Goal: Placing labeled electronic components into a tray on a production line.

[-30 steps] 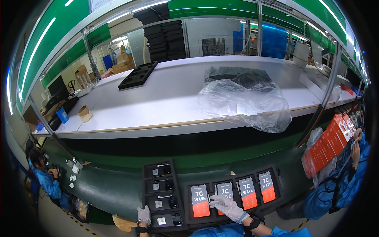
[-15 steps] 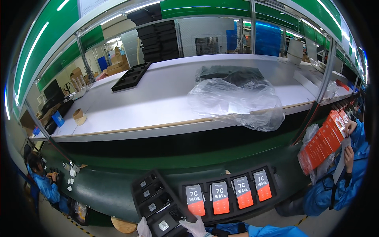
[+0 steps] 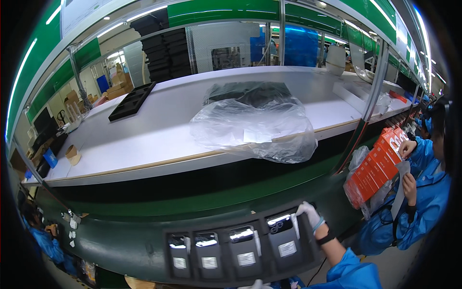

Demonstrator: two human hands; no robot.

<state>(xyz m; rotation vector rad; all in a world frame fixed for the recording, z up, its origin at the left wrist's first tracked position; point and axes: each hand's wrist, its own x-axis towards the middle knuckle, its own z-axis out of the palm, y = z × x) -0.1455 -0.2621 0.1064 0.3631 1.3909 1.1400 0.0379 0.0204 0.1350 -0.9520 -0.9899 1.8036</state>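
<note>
A black tray point(image 3: 219, 274) lies over the dark green belt in front of me, with several dark phones point(image 3: 280, 232) in its compartments. Each phone shows a camera block at its far end and a white label. My right hand point(image 3: 309, 214), in a white glove, grips the tray's far right corner. At the tray's near edge, cut off by the frame's lower rim, my gloved left hand point(image 3: 260, 284) is closed on the tray, only partly visible. Whatever lies beneath the tray is hidden.
Beyond the green belt point(image 3: 115, 236) stands a white bench point(image 3: 163, 125) with crumpled clear plastic point(image 3: 250, 127) and a black tray point(image 3: 132, 101). At right a co-worker in blue point(image 3: 421, 192) handles orange boxes point(image 3: 375, 168). Another person point(image 3: 45, 241) sits far left.
The phone tray has turned and moved right, over where a second tray with grey-and-orange cards lay. My right hand went to its far right corner; my left moved right. The view has shifted.
</note>
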